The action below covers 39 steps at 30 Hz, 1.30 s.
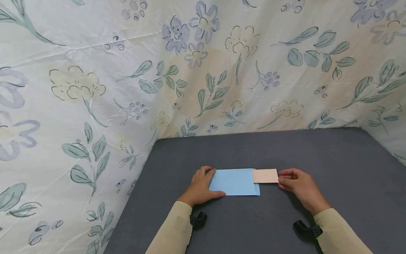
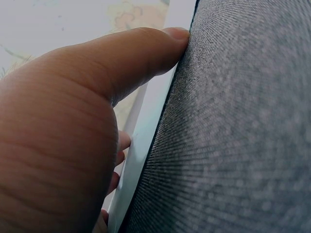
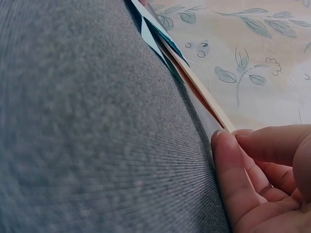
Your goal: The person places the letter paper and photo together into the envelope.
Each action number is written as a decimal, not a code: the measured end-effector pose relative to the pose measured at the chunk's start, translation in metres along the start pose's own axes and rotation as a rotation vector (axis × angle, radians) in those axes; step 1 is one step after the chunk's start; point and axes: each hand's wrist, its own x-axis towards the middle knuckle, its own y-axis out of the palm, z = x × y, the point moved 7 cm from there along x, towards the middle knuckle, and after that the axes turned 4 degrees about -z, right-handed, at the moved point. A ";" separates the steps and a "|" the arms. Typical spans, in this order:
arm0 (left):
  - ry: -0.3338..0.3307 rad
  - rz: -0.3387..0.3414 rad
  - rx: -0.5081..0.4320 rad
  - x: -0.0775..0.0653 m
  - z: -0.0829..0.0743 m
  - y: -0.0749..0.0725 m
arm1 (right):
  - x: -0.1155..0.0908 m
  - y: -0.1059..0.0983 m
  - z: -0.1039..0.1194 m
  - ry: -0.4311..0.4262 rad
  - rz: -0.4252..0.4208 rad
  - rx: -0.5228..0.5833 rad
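Observation:
A light blue paper envelope (image 1: 233, 181) lies on the dark table, its right end parted in the right wrist view. A pale peach card (image 1: 265, 176) reaches out of that end; its left part is hidden in the envelope. My left hand (image 1: 200, 186) holds the envelope at its left end, with the thumb (image 2: 146, 46) along the near edge and the fingertips at the far left corner. At the card's right end, my right hand (image 1: 299, 186) pinches it between thumb and fingers, seen closely in the right wrist view beside the card's edge (image 3: 206, 99).
The dark grey table (image 1: 247, 225) has its far edge against a flower-printed cloth (image 1: 222, 77), which also hangs along the left and right. Black bands (image 1: 307, 230) sit at both wrists, beside the cream sleeves (image 1: 340, 234).

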 end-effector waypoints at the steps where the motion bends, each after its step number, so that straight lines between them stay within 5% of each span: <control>1: -0.002 0.000 -0.001 0.000 0.000 0.000 | 0.001 0.000 0.000 -0.001 0.003 0.002; 24: -0.010 -0.009 -0.004 0.004 -0.002 0.002 | 0.007 0.005 0.001 -0.003 0.079 -0.010; 39: 0.008 0.014 -0.011 -0.007 0.001 -0.006 | -0.015 0.021 0.005 0.014 0.095 -0.009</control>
